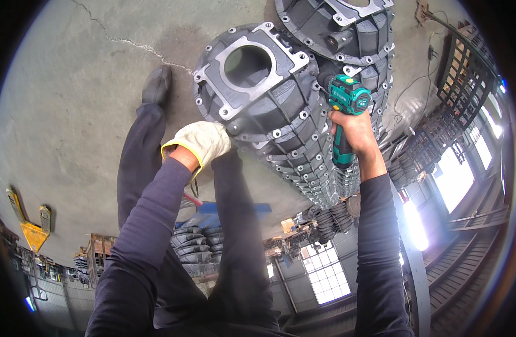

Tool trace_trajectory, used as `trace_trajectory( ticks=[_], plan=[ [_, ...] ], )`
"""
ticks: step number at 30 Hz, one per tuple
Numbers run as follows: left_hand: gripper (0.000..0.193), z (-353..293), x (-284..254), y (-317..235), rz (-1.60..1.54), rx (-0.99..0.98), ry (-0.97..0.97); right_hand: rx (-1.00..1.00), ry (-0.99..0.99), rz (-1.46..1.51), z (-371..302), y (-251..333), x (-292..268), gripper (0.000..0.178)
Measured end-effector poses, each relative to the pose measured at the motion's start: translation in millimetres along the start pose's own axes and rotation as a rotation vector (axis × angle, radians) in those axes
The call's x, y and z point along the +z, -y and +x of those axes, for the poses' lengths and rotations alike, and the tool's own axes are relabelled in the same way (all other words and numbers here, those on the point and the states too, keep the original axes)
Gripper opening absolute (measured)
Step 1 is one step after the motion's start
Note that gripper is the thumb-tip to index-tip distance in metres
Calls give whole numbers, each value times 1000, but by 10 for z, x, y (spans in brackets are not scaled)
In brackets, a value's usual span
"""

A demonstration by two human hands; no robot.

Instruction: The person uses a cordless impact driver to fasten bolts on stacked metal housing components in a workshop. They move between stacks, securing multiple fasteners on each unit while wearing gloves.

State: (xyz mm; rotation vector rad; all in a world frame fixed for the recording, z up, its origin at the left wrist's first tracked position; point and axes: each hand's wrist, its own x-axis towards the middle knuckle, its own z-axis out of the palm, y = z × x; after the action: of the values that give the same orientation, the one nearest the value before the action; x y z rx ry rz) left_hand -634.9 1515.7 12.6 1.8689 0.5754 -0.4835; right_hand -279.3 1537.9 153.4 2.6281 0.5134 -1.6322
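Observation:
A grey cast-metal gearbox housing (pixel 289 96) with a round opening and bolt holes sits on top of a tall stack of similar castings. My right hand (pixel 356 130), bare, is wrapped round the grip of a teal and black cordless drill (pixel 347 92). The drill's dark front end lies at the right side of the top housing; its tip is hidden. My left hand (pixel 199 141) wears a whitish glove with a yellow cuff. Its fingers are curled closed against the lower left rim, beside a round boss; anything in them is hidden.
A second stack of housings (pixel 361 39) stands close at the right. A yellow pallet jack (pixel 33 235) is on the concrete floor at far left. Cables (pixel 406 92) and a dark metal rack (pixel 465 78) lie beyond the stacks. A blue object (pixel 258 208) is behind my legs.

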Motion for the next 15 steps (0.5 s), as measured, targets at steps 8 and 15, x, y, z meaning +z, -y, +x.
trace_trajectory(
  ticks=[8,15],
  plan=[
    [27,12,-157,-15,-27,-45,56,15,-10,-1,6,47,4,16],
    [28,-1,-80,13,-48,-76,-56,24,16,-37,26,33,-25,22]
  ],
)
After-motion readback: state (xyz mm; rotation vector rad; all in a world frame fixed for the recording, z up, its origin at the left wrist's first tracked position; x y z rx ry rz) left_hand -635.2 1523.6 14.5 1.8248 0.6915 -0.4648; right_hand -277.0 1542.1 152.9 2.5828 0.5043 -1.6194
